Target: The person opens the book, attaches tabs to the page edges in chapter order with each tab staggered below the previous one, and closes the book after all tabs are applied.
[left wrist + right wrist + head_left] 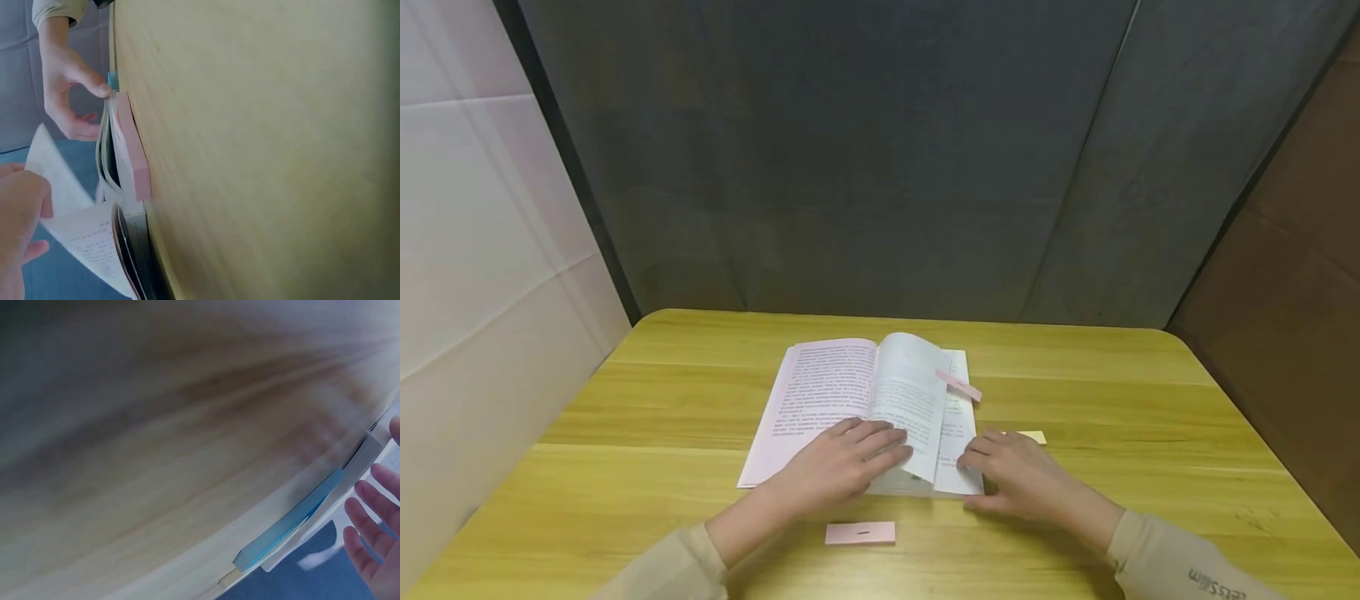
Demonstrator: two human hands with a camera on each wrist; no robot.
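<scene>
An open book (827,392) lies on the wooden table, with a printed leaf (910,383) raised and curving over its right half. My left hand (846,462) is over the lower part of that leaf. In the left wrist view, fingers of the left hand (22,215) pinch the lifted leaf (94,240). Beside the book's lower right corner is my right hand (1018,475), fingertips at the page edge. The right wrist view shows the right hand's fingers (372,528) spread and loosely extended. A pink paper strip (958,385) sticks out from the book's right side.
A pink sticky-note pad (861,533) with a dark mark lies in front of the book. Partly behind the right hand is a yellow note (1036,437). A blue pad (287,519) appears in the right wrist view. A dark panel (880,167) stands behind the table.
</scene>
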